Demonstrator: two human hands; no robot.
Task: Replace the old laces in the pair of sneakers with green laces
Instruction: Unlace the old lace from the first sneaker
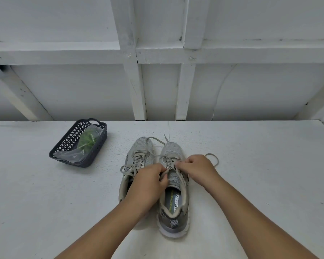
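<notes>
Two grey sneakers stand side by side on the white table (pixel 251 165), toes pointing away from me. The left sneaker (pixel 140 152) and the right sneaker (pixel 173 202) both carry old grey laces (pixel 212 157), whose loose ends trail past the toes and to the right. My left hand (pixel 150 182) pinches a lace at the top of the right sneaker's tongue. My right hand (pixel 196 169) pinches the lace on that shoe's right side. The green laces (pixel 87 140) lie in a clear plastic bag inside a dark basket at the back left.
The dark perforated basket (pixel 71 139) sits on the table left of the shoes. A white panelled wall with beams (pixel 135 86) rises right behind the table's far edge.
</notes>
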